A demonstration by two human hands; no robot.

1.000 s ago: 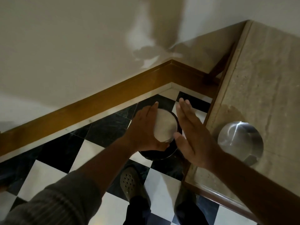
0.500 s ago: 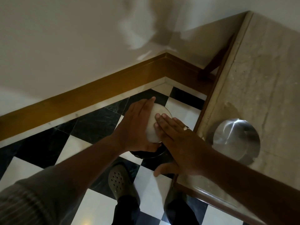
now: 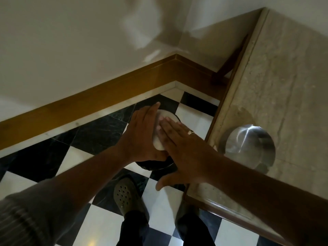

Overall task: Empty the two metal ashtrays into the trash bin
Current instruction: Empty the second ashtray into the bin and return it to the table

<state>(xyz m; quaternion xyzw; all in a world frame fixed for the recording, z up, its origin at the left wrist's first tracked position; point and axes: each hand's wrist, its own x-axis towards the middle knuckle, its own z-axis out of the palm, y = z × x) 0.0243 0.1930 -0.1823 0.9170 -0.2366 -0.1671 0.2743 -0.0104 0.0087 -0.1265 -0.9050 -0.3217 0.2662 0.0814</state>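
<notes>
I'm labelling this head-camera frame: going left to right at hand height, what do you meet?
Striped sleeve → left hand → upturned ashtray it holds over the bin → right hand → marble counter edge → second metal ashtray.

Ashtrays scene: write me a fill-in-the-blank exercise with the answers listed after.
1. The left hand holds the upturned ashtray over the ____ bin.
2. The right hand lies flat against the ashtray's ____.
3. The second ashtray rests on the ____ counter.
4. The floor tiles are black and ____.

Answers: black; base; stone; white
</notes>
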